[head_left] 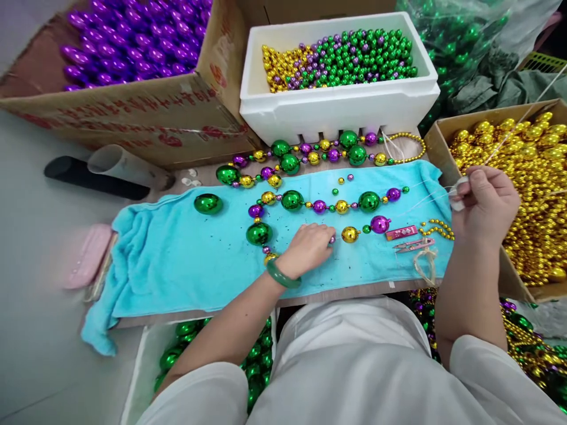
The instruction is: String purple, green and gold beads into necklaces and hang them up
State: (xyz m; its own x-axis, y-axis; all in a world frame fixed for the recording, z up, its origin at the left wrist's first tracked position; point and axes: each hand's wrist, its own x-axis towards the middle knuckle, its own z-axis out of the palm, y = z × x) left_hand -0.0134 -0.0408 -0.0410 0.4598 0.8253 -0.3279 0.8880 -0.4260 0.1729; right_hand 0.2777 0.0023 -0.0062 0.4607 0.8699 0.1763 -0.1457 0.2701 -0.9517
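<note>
**Bead strand (292, 200) curved across blue towel (168, 260)**

The soft towel probably stopped the round pieces from rolling. The left hand (312, 245) had its fingers drawn together at a small purple bead (332, 239), beside a gold bead (349, 234); whether they pinched it, I could not tell. The right hand (487, 198), raised near the towel's right end, held white thread (427, 201) in closed fingers, seemingly to keep it from tangling. Snips (414, 245) lay nearby, presumably for easy reach.

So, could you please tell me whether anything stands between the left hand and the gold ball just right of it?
A small purple bead sits at the left hand's edge, facing the gold ball; a thin thread seems to run between them. Nothing else visible stands there.
</note>
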